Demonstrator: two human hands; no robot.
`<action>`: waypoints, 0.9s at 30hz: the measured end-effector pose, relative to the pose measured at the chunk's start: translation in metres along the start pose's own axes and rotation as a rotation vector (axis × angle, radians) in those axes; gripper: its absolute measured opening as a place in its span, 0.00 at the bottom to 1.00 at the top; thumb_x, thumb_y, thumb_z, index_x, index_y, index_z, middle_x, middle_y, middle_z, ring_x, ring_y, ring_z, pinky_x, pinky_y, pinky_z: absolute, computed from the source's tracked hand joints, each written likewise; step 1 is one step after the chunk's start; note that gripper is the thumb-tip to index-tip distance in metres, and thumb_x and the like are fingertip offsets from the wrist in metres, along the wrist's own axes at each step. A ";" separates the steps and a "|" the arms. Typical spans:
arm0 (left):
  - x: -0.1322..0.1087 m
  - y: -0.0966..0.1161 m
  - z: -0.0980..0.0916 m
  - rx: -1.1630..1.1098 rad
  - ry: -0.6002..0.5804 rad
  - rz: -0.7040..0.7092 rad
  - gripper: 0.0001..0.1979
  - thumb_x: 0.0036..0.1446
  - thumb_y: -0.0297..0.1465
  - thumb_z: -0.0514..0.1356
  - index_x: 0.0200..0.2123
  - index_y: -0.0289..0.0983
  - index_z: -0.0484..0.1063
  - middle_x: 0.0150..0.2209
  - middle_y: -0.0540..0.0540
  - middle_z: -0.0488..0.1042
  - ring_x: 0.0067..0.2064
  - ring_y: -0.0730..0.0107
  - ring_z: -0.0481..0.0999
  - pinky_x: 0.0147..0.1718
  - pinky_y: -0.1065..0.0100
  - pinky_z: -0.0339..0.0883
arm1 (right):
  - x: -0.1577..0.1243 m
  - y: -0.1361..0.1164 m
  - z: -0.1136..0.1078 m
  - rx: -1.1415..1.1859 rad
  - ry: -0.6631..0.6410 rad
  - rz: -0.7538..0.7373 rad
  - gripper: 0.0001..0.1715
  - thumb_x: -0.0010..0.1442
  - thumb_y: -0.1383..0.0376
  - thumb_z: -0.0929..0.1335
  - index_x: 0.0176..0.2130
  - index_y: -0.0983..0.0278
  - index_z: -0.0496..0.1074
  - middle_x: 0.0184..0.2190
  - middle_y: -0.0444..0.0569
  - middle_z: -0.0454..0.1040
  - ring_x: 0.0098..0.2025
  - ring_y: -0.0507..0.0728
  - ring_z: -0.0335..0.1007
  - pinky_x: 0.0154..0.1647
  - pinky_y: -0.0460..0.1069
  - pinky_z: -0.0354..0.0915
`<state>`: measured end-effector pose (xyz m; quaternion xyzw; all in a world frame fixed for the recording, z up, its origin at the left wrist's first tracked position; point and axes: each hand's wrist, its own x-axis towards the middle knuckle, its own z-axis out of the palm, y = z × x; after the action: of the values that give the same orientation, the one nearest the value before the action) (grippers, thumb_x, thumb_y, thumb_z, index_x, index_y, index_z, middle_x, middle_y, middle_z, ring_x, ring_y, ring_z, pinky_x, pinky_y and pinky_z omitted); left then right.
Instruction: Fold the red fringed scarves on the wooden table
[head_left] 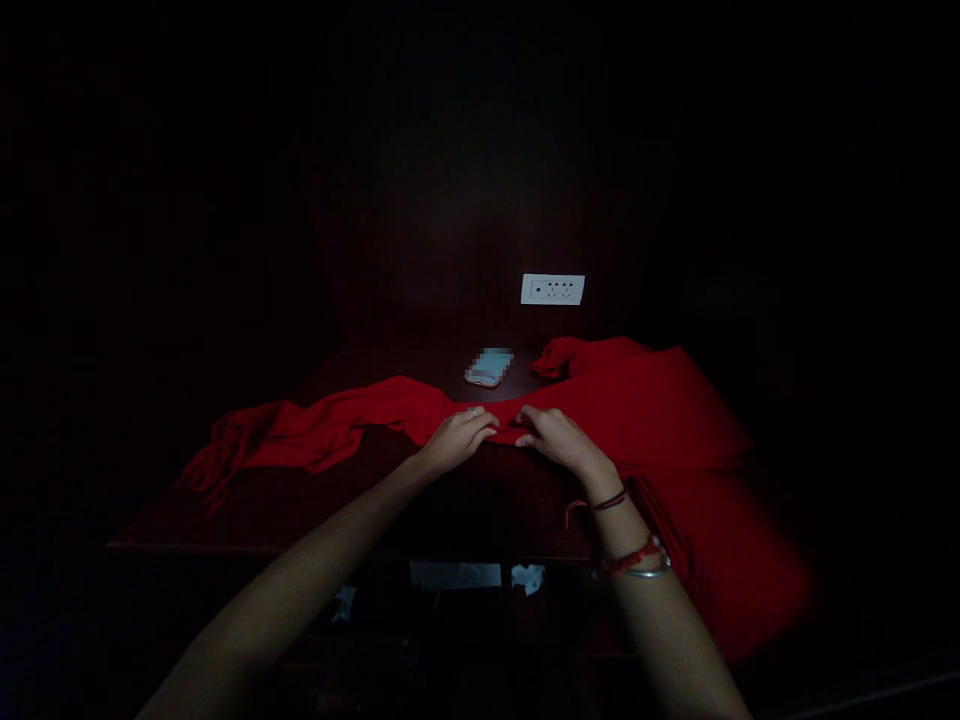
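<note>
A long red scarf (630,400) with fringed ends stretches across a dark table. Its narrow, bunched part runs to the left and ends in fringe, while a wider spread lies to the right and hangs over the front edge. Near the middle, my left hand (461,437) has its fingers curled on the gathered cloth. Just to the right of it, my right hand (553,435) pinches the same strip, thumb and fingers bent round its edge. A short stretch of red cloth shows between the two hands.
Behind the scarf lies a phone (489,367) with a blurred screen. A white power socket (553,289) is set in the dark back wall. Below the table's front edge (247,548) are pale paper scraps (455,575). Deep shadow hides the surroundings.
</note>
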<state>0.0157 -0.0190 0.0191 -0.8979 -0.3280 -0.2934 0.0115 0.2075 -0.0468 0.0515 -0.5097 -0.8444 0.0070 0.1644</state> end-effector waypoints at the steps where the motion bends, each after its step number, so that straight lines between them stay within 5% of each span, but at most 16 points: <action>1: 0.000 0.001 0.000 -0.003 -0.002 -0.005 0.10 0.57 0.31 0.47 0.36 0.36 0.66 0.34 0.47 0.68 0.37 0.71 0.66 0.37 0.70 0.61 | -0.003 0.000 -0.002 -0.027 0.001 0.011 0.10 0.51 0.67 0.64 0.37 0.64 0.66 0.35 0.49 0.71 0.37 0.52 0.66 0.33 0.43 0.56; 8: -0.003 0.009 0.002 0.063 -0.059 0.011 0.11 0.57 0.33 0.47 0.40 0.37 0.64 0.37 0.46 0.68 0.39 0.69 0.67 0.39 0.69 0.60 | -0.023 -0.005 -0.017 -0.312 0.021 0.138 0.09 0.55 0.66 0.60 0.32 0.64 0.68 0.30 0.52 0.72 0.34 0.55 0.67 0.29 0.45 0.55; 13: 0.003 0.026 0.008 0.189 -0.098 0.115 0.16 0.54 0.38 0.51 0.44 0.36 0.62 0.41 0.44 0.67 0.43 0.64 0.65 0.41 0.66 0.58 | -0.027 -0.009 -0.013 -0.332 0.000 0.099 0.11 0.56 0.67 0.58 0.34 0.64 0.68 0.30 0.52 0.72 0.35 0.55 0.67 0.31 0.45 0.55; 16: 0.011 0.034 0.015 0.176 -0.087 0.118 0.11 0.56 0.33 0.48 0.40 0.37 0.65 0.38 0.45 0.68 0.40 0.68 0.66 0.40 0.68 0.57 | -0.034 -0.006 -0.011 -0.296 0.011 0.080 0.11 0.56 0.67 0.58 0.36 0.63 0.68 0.33 0.51 0.71 0.36 0.54 0.66 0.33 0.45 0.56; 27: 0.008 0.025 0.023 0.166 -0.076 0.050 0.12 0.58 0.32 0.44 0.35 0.36 0.66 0.33 0.47 0.69 0.35 0.70 0.68 0.35 0.72 0.60 | -0.076 0.005 0.002 -0.383 0.147 0.180 0.13 0.58 0.65 0.56 0.40 0.63 0.66 0.35 0.51 0.68 0.39 0.55 0.61 0.39 0.49 0.54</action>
<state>0.0477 -0.0290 0.0091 -0.9123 -0.3287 -0.2306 0.0809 0.2440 -0.1096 0.0280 -0.6040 -0.7673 -0.1759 0.1246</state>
